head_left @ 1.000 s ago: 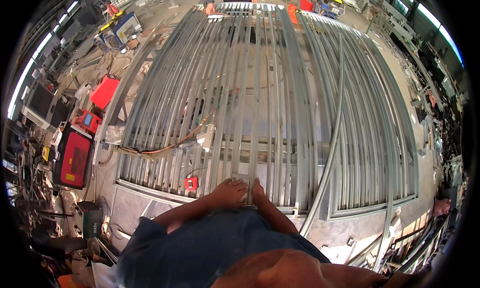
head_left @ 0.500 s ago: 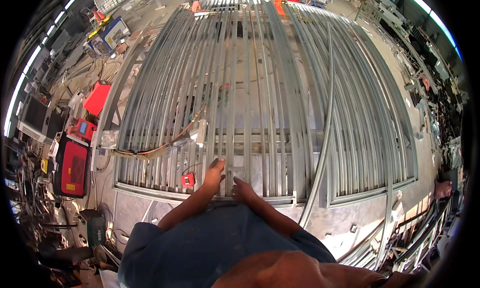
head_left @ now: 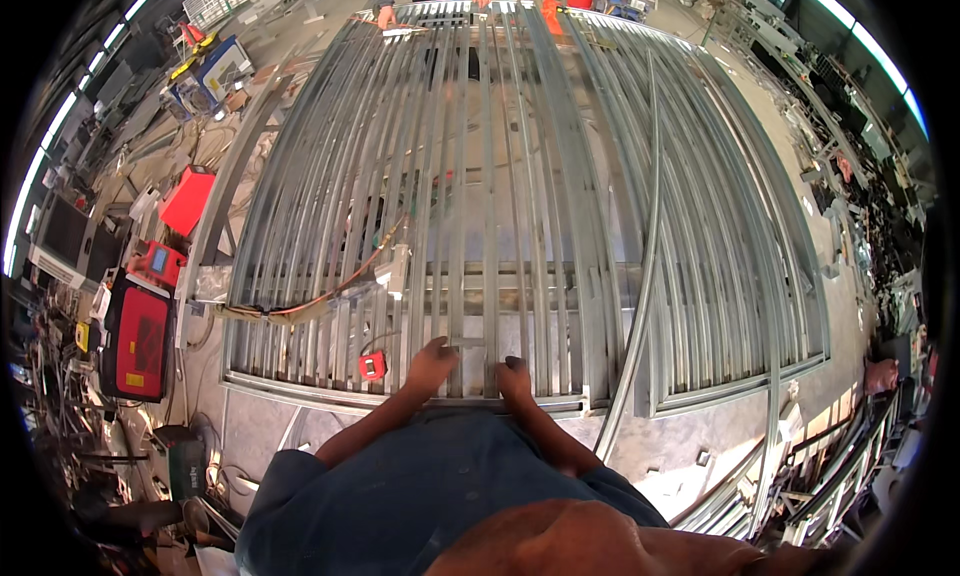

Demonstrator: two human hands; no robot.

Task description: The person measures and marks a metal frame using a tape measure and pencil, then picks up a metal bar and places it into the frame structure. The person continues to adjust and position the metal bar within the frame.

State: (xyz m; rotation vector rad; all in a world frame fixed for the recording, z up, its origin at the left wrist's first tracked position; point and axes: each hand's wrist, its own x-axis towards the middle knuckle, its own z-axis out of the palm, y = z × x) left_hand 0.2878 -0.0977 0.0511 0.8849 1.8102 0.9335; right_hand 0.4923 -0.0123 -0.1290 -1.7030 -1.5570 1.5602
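A large grille of long grey metal bars lies in front of me, joined to a crosswise edge rail at its near end. My left hand is closed at one bar near this end, its fingers curled against the bar's side. To its right, my right hand is closed beside the neighbouring bar. A dark tip shows at the top of that hand; what its fingers hold, if anything, is hidden. Left of my hands a small red tape measure rests on the bars.
A cable with a pale block crosses the grille on the left. One loose long tube lies over its right part. Red-and-black machines stand at the left. A co-worker's hands are at the far edge.
My right hand has moved right, from between two bars to the far side of one. My left hand has come slightly nearer to me and its fingers have curled in.
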